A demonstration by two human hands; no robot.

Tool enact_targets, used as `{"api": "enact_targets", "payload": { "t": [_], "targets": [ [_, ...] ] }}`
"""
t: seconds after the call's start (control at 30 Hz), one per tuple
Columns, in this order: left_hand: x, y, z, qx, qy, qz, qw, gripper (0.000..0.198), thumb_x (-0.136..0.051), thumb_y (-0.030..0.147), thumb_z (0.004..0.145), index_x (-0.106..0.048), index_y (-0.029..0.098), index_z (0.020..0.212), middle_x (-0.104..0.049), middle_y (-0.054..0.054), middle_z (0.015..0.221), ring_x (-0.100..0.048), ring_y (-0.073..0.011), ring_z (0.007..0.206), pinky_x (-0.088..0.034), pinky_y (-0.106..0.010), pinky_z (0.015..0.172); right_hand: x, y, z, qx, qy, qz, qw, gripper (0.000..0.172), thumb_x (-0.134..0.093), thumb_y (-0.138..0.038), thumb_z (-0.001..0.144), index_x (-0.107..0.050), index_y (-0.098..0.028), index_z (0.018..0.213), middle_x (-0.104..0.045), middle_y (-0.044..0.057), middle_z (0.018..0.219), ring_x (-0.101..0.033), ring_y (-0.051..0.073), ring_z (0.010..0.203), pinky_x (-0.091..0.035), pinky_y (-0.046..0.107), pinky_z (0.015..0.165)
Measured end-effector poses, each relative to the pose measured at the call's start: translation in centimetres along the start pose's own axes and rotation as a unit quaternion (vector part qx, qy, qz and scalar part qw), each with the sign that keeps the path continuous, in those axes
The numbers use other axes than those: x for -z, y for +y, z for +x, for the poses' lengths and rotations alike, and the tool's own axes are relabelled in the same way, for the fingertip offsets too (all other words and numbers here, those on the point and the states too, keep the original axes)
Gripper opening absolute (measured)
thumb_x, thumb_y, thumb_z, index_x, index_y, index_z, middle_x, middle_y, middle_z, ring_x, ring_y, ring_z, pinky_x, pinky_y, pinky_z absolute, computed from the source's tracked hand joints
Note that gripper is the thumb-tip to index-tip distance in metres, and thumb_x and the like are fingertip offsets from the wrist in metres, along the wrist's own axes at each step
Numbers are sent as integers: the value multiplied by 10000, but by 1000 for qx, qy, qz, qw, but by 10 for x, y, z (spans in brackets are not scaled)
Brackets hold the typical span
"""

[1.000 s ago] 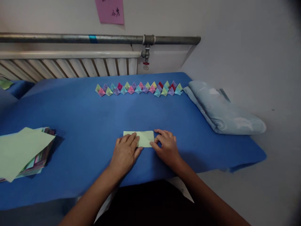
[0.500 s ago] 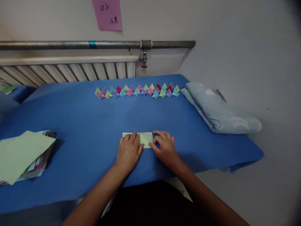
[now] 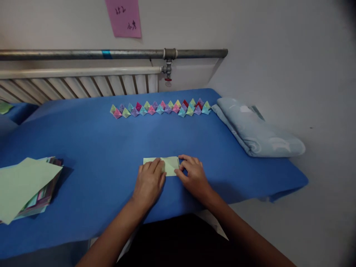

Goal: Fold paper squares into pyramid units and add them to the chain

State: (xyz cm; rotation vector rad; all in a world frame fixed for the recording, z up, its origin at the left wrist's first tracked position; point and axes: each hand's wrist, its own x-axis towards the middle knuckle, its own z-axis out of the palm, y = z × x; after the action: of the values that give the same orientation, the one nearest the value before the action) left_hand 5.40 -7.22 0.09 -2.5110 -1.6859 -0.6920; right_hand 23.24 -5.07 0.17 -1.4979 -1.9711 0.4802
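A folded pale green paper (image 3: 170,164) lies flat on the blue table cover (image 3: 100,144) near the front edge. My left hand (image 3: 149,181) rests on its left half with the fingers stretched flat, pressing it down. My right hand (image 3: 194,175) sits at the paper's right end, thumb and fingertips pinching its lower right corner.
A double row of several small coloured folded paper pieces (image 3: 160,108) lines the back of the table. A stack of coloured paper sheets (image 3: 26,187) lies at the left. A rolled light blue cloth (image 3: 256,128) lies at the right edge. A radiator (image 3: 78,85) and pipe (image 3: 111,54) run behind.
Both hands stay on the green paper with only slight finger shifts. The view has tilted a little, so everything sits slightly lower and to the left.
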Motion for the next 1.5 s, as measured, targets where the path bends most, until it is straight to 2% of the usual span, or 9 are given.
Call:
{"api": "enact_targets", "payload": {
  "t": [0.27, 0.37, 0.47, 0.53, 0.63, 0.7, 0.8, 1.13, 1.5],
  "targets": [
    [5, 11, -24, -37, 73, -45, 996, 249, -558, 183, 889, -551, 136, 1134, -642, -137, 1078, -581, -259, 988, -486, -404, 834, 4, -16, 0, -46, 4, 166, 985, 171, -560, -235, 784, -488, -219, 630, -638, 112, 1081, -568, 253, 1154, -491, 355, 837],
    [4, 12, -20, -45, 87, -29, 995, 151, -536, 171, 906, -574, 146, 1049, -660, -121, 1014, -592, -244, 914, -485, -383, 775, 1, -20, -3, -106, -11, 246, 963, 54, -557, -223, 741, -507, -217, 723, -636, 85, 1115, -659, 178, 804, -517, 292, 652],
    [4, 11, -18, -59, 82, -20, 995, 129, -475, 148, 936, -593, 173, 981, -679, -81, 938, -600, -211, 828, -468, -360, 737, 5, -19, -9, -150, -86, 284, 943, 208, -558, -258, 757, -544, -239, 964, -682, 14, 878, -535, 104, 470, -440, 241, 452],
    [6, 10, -20, -61, 78, -24, 995, 146, -464, 129, 939, -596, 179, 975, -687, -67, 924, -607, -202, 823, -464, -354, 745, 13, -16, -13, -122, -71, 243, 960, 311, -552, -295, 789, -550, -237, 1095, -680, 28, 847, -584, 140, 546, -468, 260, 493],
    [7, 7, -26, -66, 77, -28, 994, 140, -486, 112, 930, -593, 168, 1001, -693, -72, 966, -616, -200, 866, -465, -349, 778, 27, -11, -17, 13, 22, 89, 996, 318, -541, -268, 804, -600, -227, 1113, -604, 119, 1225, -613, 253, 1001, -501, 393, 807],
    [8, 7, -29, -73, 66, -26, 995, 140, -484, 109, 931, -591, 163, 1005, -695, -73, 978, -617, -200, 875, -466, -349, 789, 31, -9, -17, 119, -10, -7, 993, 346, -540, -180, 779, -629, -250, 1106, -564, 91, 1315, -505, 297, 1181, -408, 471, 946],
    [7, 7, -31, -70, 57, -20, 996, 141, -472, 117, 938, -593, 164, 992, -696, -71, 977, -617, -205, 879, -465, -354, 783, 26, -5, -17, 195, -91, -91, 972, 413, -542, -109, 769, -643, -279, 1132, -560, 59, 1342, -430, 318, 1230, -359, 493, 944],
    [6, 8, -32, -55, 52, -8, 997, 128, -507, 161, 933, -605, 168, 1014, -699, -76, 990, -608, -226, 895, -457, -377, 783, 10, 8, -13, 156, -114, -114, 975, 287, -545, -197, 868, -669, -279, 1114, -565, 95, 1320, -470, 312, 1171, -371, 477, 906],
    [8, 4, -30, 43, 14, -44, 998, 133, -522, 223, 926, -647, 176, 919, -668, -78, 941, -565, -232, 874, -426, -382, 772, 8, 11, -6, 76, -81, -32, 993, 175, -538, -231, 889, -706, -253, 935, -651, 72, 1203, -555, 263, 1107, -391, 463, 915]
  ]
}}
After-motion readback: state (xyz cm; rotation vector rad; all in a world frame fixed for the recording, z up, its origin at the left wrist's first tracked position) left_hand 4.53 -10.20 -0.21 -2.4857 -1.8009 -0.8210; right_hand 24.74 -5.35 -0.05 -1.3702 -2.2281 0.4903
